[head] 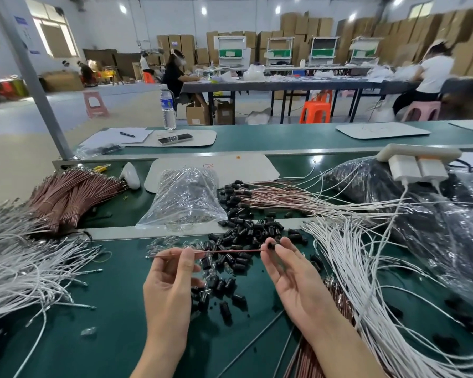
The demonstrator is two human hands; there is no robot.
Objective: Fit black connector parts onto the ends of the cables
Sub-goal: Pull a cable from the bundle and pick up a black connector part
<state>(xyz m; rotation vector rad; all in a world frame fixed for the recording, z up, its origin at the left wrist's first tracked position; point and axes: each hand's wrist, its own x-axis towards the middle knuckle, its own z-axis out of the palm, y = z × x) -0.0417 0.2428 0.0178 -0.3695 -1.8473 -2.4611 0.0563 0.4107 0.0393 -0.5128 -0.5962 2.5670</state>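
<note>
My left hand [172, 279] pinches a thin red-brown cable [230, 251] that lies level above the green mat. My right hand [287, 266] pinches a small black connector part [271, 245] at the cable's right end. Under and behind both hands lies a heap of loose black connector parts [238, 241], mixed with small clear pieces [161, 245]. Cables with black connectors fitted lie in a fan [257, 192] behind the heap.
White cables [25, 268] spread at the left and more white cables [366, 268] at the right. Bundled brown cables [69, 195] lie at the back left. A clear plastic bag [186, 197] stands behind the heap, dark bags [421, 203] and a power strip [418, 156] at the right.
</note>
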